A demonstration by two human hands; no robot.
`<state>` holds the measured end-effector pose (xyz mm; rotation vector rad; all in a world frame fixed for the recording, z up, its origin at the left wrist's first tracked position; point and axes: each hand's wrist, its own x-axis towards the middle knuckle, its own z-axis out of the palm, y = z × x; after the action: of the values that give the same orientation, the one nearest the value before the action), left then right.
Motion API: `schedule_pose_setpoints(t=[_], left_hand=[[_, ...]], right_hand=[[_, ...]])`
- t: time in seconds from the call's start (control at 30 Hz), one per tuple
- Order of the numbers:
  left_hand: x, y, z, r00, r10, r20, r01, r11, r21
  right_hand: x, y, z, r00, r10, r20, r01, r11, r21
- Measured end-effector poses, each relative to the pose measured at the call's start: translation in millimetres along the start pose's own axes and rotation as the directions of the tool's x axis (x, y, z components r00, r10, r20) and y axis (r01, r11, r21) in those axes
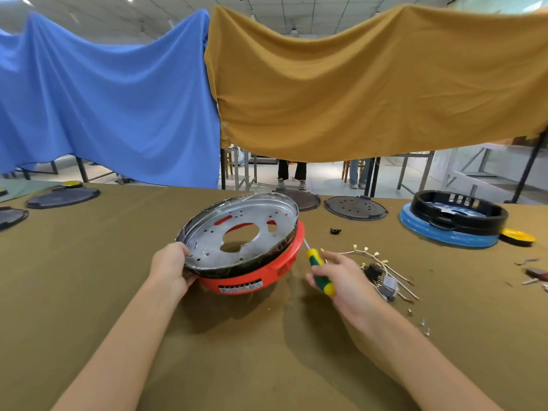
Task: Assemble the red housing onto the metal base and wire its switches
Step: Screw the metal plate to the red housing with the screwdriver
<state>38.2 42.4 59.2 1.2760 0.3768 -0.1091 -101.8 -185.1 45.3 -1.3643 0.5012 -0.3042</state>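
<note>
Nearest us, our right hand (pixel 341 283) is wrapped around the green-and-yellow screwdriver (pixel 319 269), its tip aimed toward the housing, ready, we judge, for driving screws. Our left hand (pixel 172 266) grips the near-left rim of the metal base (pixel 237 229), thumb on top, tilting it toward us so the screw holes face up. The base sits nested in the red housing (pixel 255 275), which rests on the olive table (pixel 89 277). Just beyond the right hand lie the wires and switches (pixel 382 277), not yet connected. Farther right stands a blue-and-black unit (pixel 453 223).
</note>
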Motion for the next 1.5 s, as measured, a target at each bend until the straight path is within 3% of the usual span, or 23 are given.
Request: schedule_pose_setpoints(t=[0.1, 0.2, 0.27, 0.33, 0.4, 0.47, 0.53, 0.73, 0.97, 1.17, 1.5], left_hand=[[3, -4, 0, 1.0, 0.023, 0.009, -0.023, 1.0, -0.009], [4, -8, 1, 0.998, 0.069, 0.009, -0.069, 0.998, 0.01], [5, -10, 1, 0.994, 0.108, 0.012, -0.108, 0.994, 0.023], [5, -11, 2, 0.99, 0.138, 0.024, -0.138, 0.99, 0.017], [3, -13, 3, 0.987, 0.154, 0.039, -0.154, 0.988, 0.008], [0, -15, 4, 0.981, 0.183, 0.059, -0.184, 0.983, 0.016], [-1, -17, 5, 0.964, 0.246, 0.098, -0.251, 0.967, 0.043], [-9, -21, 1, 0.901, 0.318, 0.293, -0.349, 0.935, 0.058], [-9, -27, 2, 0.798, 0.273, 0.538, -0.308, 0.951, -0.026], [-13, -30, 6, 0.775, 0.372, 0.511, -0.395, 0.916, -0.068], [-10, -33, 6, 0.794, 0.321, 0.516, -0.343, 0.938, -0.056]], right_hand=[[-6, 10, 9, 0.995, -0.096, 0.018, 0.092, 0.865, -0.493], [-1, 15, 7, 0.98, -0.191, 0.053, 0.158, 0.589, -0.793], [1, 16, 5, 0.973, -0.225, 0.059, 0.161, 0.47, -0.868], [2, 13, 4, 0.956, -0.284, 0.069, 0.211, 0.507, -0.836], [0, 10, 5, 0.929, -0.368, 0.025, 0.292, 0.691, -0.662], [-2, 6, 8, 0.932, -0.361, 0.02, 0.333, 0.835, -0.438], [-1, 8, 9, 0.942, -0.323, 0.09, 0.334, 0.88, -0.339], [6, 10, 7, 0.923, -0.381, 0.044, 0.379, 0.886, -0.268], [6, 12, 5, 0.892, -0.453, 0.007, 0.441, 0.864, -0.243], [7, 13, 5, 0.857, -0.515, 0.013, 0.503, 0.83, -0.24], [9, 14, 2, 0.865, -0.501, 0.035, 0.495, 0.837, -0.233]])
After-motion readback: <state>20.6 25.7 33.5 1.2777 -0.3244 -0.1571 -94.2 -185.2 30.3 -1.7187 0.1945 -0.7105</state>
